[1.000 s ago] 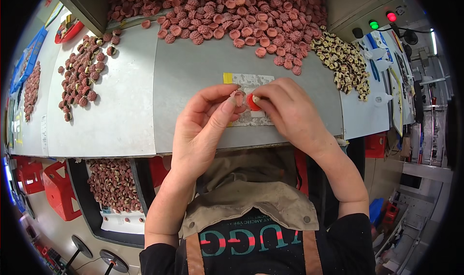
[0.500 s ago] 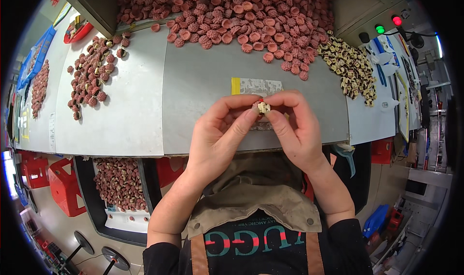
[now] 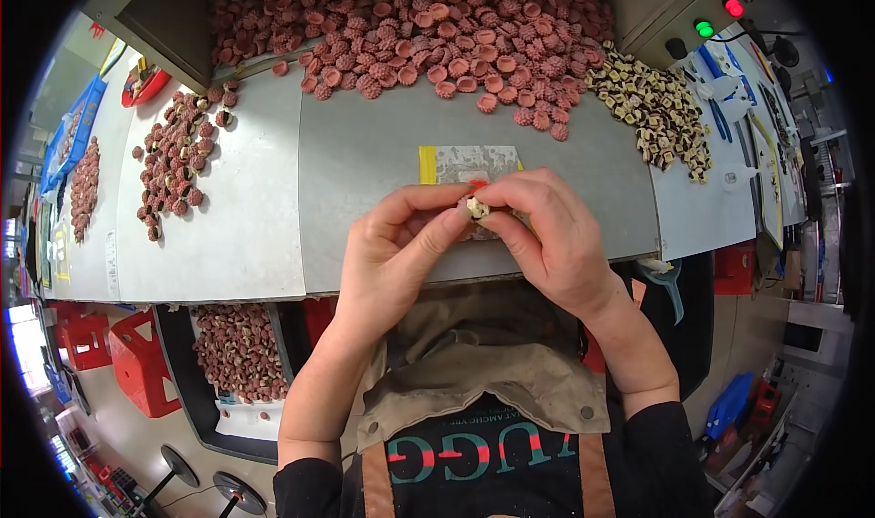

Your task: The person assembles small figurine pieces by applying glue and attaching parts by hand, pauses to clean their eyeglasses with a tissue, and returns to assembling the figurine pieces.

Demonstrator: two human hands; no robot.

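Observation:
Over the front of the table, my left hand (image 3: 394, 256) and my right hand (image 3: 553, 241) meet fingertip to fingertip. Between their thumbs and forefingers they pinch a small cream-and-dark piece (image 3: 477, 208). Fingers cover most of it, so I cannot tell whether a pink shell sits around it. Just behind lies a worn pale plate (image 3: 456, 160) with yellow tape, and a small red spot shows by my fingertips. Hollow pink raspberry-shaped shells (image 3: 428, 49) are heaped at the far side. Cream-and-dark pieces (image 3: 661, 122) form a pile to the right.
Raspberry-shaped pieces with cream-and-dark filling (image 3: 178, 158) lie on the left of the table. Below the table edge, a black crate (image 3: 173, 354) holds many more. Red stools (image 3: 141, 363) stand farther left. A metal housing with red and green lights (image 3: 704, 29) borders the far right.
Both hands have shifted slightly left in the picture, still pinching the small piece. The right fingers have closed further over it. The whole view has tilted a little.

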